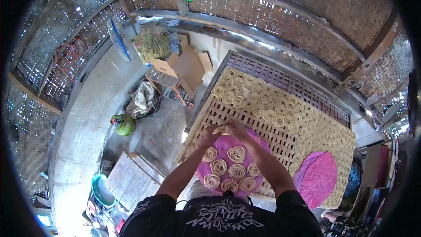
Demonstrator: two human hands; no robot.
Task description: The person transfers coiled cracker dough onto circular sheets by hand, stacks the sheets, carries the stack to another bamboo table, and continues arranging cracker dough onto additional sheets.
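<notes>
Both hands meet above the far edge of a round pink mat [228, 163]. My left hand [209, 135] and my right hand [237, 130] are closed on one pale noodle nest [222, 130] between them. Several coiled nests, such as a nest [237, 154], lie spaced out on the mat. Beyond it, a woven bamboo rack [245, 120] carries many similar nests [280, 105] in close rows.
Two pink round mats [319, 180] lie on the rack's right part. To the left are a cardboard box [188, 63], a green gas cylinder [123, 124], a wooden table [131, 177], a blue fan [118, 39] and a teal basin [103, 190]. Part of another person [346, 226] shows at lower right.
</notes>
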